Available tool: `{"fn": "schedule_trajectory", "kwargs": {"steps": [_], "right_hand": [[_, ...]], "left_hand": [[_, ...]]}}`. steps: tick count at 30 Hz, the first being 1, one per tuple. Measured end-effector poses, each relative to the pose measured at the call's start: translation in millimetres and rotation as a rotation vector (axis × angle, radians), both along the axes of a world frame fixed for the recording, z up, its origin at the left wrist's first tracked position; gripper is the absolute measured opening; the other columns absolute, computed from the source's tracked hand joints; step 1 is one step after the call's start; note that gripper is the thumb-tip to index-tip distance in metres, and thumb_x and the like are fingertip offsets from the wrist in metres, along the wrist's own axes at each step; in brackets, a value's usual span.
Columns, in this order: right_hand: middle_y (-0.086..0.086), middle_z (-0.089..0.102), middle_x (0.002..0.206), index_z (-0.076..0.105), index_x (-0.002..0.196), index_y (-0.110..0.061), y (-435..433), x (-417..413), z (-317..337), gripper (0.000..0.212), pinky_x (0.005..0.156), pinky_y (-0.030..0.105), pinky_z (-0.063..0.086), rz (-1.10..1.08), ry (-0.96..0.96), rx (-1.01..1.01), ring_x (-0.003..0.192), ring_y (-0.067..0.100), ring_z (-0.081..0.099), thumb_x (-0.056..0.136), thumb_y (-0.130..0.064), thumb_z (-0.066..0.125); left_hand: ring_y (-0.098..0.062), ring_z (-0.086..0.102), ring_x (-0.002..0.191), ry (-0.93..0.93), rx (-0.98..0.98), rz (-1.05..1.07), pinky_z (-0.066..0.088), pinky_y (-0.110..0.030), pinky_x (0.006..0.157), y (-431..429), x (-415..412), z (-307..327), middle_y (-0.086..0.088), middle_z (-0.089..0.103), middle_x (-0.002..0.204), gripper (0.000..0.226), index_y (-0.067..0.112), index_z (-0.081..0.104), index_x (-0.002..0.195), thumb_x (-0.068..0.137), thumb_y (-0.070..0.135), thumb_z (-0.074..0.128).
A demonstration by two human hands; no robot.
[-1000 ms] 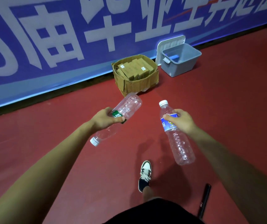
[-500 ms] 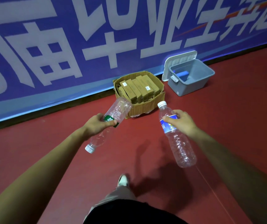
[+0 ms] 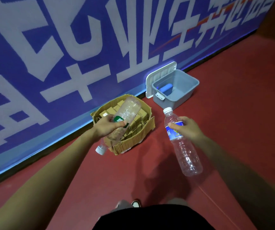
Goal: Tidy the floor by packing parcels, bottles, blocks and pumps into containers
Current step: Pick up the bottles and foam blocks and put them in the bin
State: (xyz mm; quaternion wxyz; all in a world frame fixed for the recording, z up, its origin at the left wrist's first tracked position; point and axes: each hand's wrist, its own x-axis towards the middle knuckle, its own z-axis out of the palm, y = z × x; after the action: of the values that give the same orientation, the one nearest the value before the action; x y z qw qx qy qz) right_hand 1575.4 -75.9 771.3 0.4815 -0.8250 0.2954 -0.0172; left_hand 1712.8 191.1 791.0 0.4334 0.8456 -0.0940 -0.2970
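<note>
My left hand (image 3: 107,126) grips a clear bottle with a green label (image 3: 127,110), tilted with its white cap down and its base over the cardboard box (image 3: 143,133). That box holds several brown parcels (image 3: 137,124). My right hand (image 3: 187,128) grips a second clear bottle with a blue label (image 3: 185,155), cap up and pointing at the grey plastic bin (image 3: 185,92). The bin stands open by the wall with a blue object (image 3: 165,88) inside.
A white lid (image 3: 160,76) leans against the blue banner wall (image 3: 83,47) behind the bin. The floor (image 3: 233,113) is red. My shoe (image 3: 136,203) and dark shorts show at the bottom edge.
I have stepped closer to the box and bin, which now sit nearer and lower in view. The green-label bottle has come over the cardboard box. Both hands keep their grips.
</note>
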Motion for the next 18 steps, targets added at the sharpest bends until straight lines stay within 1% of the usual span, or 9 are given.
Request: {"fn": "schedule_trajectory", "kwargs": {"steps": [2, 4, 6, 8, 9, 13, 15, 16, 18], "right_hand": [[0.004, 0.065, 0.072, 0.065, 0.076, -0.012, -21, 17, -1, 0.019, 0.065, 0.026, 0.048, -0.039, -0.008, 0.019, 0.063, 0.015, 0.061, 0.078, -0.028, 0.075], [0.004, 0.063, 0.070, 0.065, 0.078, -0.011, -46, 32, -4, 0.018, 0.056, 0.019, 0.047, -0.086, -0.024, 0.039, 0.058, 0.011, 0.057, 0.079, -0.026, 0.074], [0.005, 0.063, 0.071, 0.067, 0.082, -0.009, -76, 48, -9, 0.017, 0.052, 0.014, 0.046, -0.137, -0.033, 0.063, 0.057, 0.011, 0.057, 0.080, -0.024, 0.074], [0.007, 0.063, 0.073, 0.065, 0.079, -0.011, -108, 64, -14, 0.016, 0.061, 0.022, 0.049, -0.174, -0.042, 0.102, 0.059, 0.013, 0.057, 0.080, -0.023, 0.075], [0.008, 0.064, 0.075, 0.064, 0.077, -0.012, -132, 74, -16, 0.015, 0.066, 0.028, 0.050, -0.192, -0.040, 0.107, 0.061, 0.015, 0.058, 0.080, -0.023, 0.075], [0.011, 0.069, 0.082, 0.063, 0.074, -0.019, -209, 113, -16, 0.016, 0.081, 0.041, 0.054, -0.221, -0.034, 0.098, 0.076, 0.025, 0.066, 0.079, -0.029, 0.075], [0.015, 0.071, 0.088, 0.066, 0.081, -0.015, -254, 133, -14, 0.018, 0.084, 0.046, 0.055, -0.228, -0.026, 0.099, 0.083, 0.030, 0.068, 0.078, -0.031, 0.075], [0.015, 0.071, 0.089, 0.066, 0.083, -0.015, -274, 142, -11, 0.019, 0.084, 0.046, 0.055, -0.225, -0.021, 0.097, 0.083, 0.030, 0.068, 0.079, -0.030, 0.075], [0.013, 0.071, 0.089, 0.065, 0.084, -0.017, -311, 159, -6, 0.016, 0.084, 0.045, 0.055, -0.211, -0.024, 0.094, 0.082, 0.028, 0.068, 0.079, -0.029, 0.074]], "left_hand": [[-0.020, 0.063, 0.094, -0.012, 0.044, -0.057, 0.053, -0.036, 0.085, -25, 23, -1, -0.002, 0.065, 0.102, 0.077, 0.015, 0.058, 0.112, 0.056, 0.067, 0.070], [-0.022, 0.065, 0.093, 0.005, 0.047, -0.114, 0.052, -0.041, 0.090, -55, 44, -5, -0.002, 0.068, 0.099, 0.085, 0.016, 0.060, 0.107, 0.044, 0.073, 0.067], [-0.019, 0.065, 0.088, 0.030, 0.064, -0.157, 0.053, -0.038, 0.082, -89, 67, -11, 0.000, 0.068, 0.095, 0.076, 0.015, 0.059, 0.109, 0.056, 0.068, 0.072], [-0.010, 0.059, 0.073, 0.047, 0.051, -0.173, 0.046, -0.025, 0.063, -128, 92, -19, 0.006, 0.061, 0.082, 0.056, 0.010, 0.057, 0.113, 0.076, 0.050, 0.070], [-0.007, 0.053, 0.065, 0.042, 0.040, -0.180, 0.040, -0.021, 0.057, -156, 107, -24, 0.008, 0.056, 0.076, 0.050, 0.009, 0.057, 0.114, 0.080, 0.043, 0.068], [0.002, 0.051, 0.052, 0.041, -0.012, -0.162, 0.037, -0.015, 0.049, -237, 144, -28, 0.012, 0.053, 0.066, 0.030, 0.014, 0.060, 0.107, 0.087, 0.036, 0.063], [0.004, 0.049, 0.045, 0.035, -0.014, -0.177, 0.036, -0.013, 0.046, -282, 164, -31, 0.014, 0.051, 0.061, 0.039, 0.007, 0.060, 0.109, 0.084, 0.037, 0.066], [0.003, 0.052, 0.048, 0.035, -0.020, -0.192, 0.039, -0.013, 0.048, -303, 172, -31, 0.014, 0.054, 0.064, 0.048, 0.006, 0.060, 0.111, 0.080, 0.041, 0.069], [-0.001, 0.064, 0.070, 0.049, -0.032, -0.193, 0.048, -0.015, 0.062, -340, 187, -30, 0.008, 0.067, 0.084, 0.060, 0.010, 0.059, 0.117, 0.072, 0.046, 0.073]]}}
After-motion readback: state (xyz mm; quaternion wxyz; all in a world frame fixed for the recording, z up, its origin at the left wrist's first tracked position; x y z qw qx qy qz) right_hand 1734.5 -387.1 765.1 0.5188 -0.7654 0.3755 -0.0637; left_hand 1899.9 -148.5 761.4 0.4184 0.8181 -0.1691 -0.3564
